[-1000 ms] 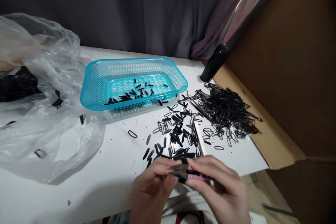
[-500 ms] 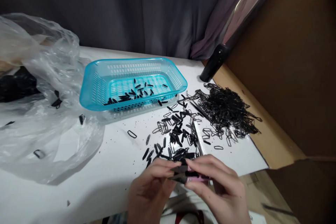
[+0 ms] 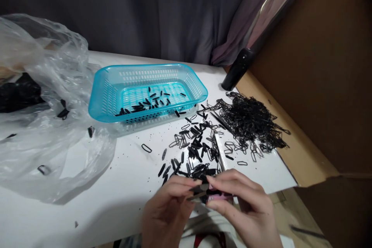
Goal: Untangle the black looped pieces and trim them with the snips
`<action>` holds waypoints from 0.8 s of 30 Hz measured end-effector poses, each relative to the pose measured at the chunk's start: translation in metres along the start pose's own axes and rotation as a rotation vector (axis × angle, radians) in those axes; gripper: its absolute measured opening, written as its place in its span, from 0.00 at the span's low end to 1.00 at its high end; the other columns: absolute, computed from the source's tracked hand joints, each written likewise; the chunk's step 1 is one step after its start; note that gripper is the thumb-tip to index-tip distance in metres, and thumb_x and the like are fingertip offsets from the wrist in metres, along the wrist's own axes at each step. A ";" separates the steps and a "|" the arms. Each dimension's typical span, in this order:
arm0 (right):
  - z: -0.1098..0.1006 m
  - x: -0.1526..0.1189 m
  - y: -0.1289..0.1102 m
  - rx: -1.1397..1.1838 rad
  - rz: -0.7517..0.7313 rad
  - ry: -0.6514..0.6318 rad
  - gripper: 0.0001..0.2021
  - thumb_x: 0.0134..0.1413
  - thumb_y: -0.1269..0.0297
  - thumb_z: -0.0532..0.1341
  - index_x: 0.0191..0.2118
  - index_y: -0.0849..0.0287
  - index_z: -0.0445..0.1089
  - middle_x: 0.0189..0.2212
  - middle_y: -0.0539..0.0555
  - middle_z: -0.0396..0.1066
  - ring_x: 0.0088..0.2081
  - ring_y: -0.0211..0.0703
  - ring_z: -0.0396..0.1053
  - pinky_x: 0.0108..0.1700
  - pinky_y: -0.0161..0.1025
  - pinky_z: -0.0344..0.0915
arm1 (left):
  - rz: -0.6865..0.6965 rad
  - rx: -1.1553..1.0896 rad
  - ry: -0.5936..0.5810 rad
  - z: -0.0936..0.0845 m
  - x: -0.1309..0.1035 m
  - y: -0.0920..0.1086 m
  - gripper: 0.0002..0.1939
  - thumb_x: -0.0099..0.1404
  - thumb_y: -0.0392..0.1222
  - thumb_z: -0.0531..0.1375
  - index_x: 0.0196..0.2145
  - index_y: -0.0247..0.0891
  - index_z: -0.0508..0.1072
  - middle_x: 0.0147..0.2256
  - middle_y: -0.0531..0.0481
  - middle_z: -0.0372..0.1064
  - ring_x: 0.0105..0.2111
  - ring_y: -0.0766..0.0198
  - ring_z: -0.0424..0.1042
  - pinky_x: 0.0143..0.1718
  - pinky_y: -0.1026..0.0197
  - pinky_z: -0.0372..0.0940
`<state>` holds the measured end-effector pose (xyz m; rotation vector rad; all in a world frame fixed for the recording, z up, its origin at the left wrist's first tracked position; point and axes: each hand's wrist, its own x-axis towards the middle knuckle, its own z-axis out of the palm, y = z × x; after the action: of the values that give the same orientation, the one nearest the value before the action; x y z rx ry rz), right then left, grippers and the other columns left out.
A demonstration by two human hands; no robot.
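Observation:
My right hand (image 3: 242, 205) grips a pair of thread snips (image 3: 200, 193) with pink handles, its blades pointing left and slightly apart. Close beside the blades is my left hand (image 3: 171, 205), thumb and fingers pinched on a small dark piece I cannot make out. Just beyond both hands lie many small black oblong pieces (image 3: 196, 151), mixed with thin black loops (image 3: 180, 139). More black oblong pieces sit inside a blue plastic basket (image 3: 148, 119) farther back.
A tangled heap of black loops (image 3: 252, 122) lies at the right, near a cardboard edge (image 3: 308, 162). Behind it stands a black cylinder (image 3: 236, 69). Clear plastic bags (image 3: 58, 139) cover the left of the white table (image 3: 116, 197). A dark curtain (image 3: 130, 15) hangs behind.
The snips' blades have tilted slightly and my right hand has shifted a little. Both hands keep nearly the same place; the basket and pieces have not moved.

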<state>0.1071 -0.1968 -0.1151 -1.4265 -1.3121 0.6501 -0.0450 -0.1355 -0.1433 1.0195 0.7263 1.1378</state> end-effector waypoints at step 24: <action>0.015 0.001 0.005 0.077 -0.027 0.261 0.10 0.55 0.64 0.70 0.43 0.45 0.80 0.32 0.48 0.78 0.32 0.37 0.76 0.33 0.29 0.73 | -0.187 -0.007 0.169 0.007 0.001 -0.004 0.10 0.57 0.47 0.70 0.23 0.40 0.80 0.30 0.48 0.77 0.32 0.61 0.76 0.35 0.66 0.73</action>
<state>0.0956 -0.1905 -0.1245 -1.3771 -1.0886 0.4735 -0.0374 -0.1368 -0.1439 0.8373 0.9323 1.0700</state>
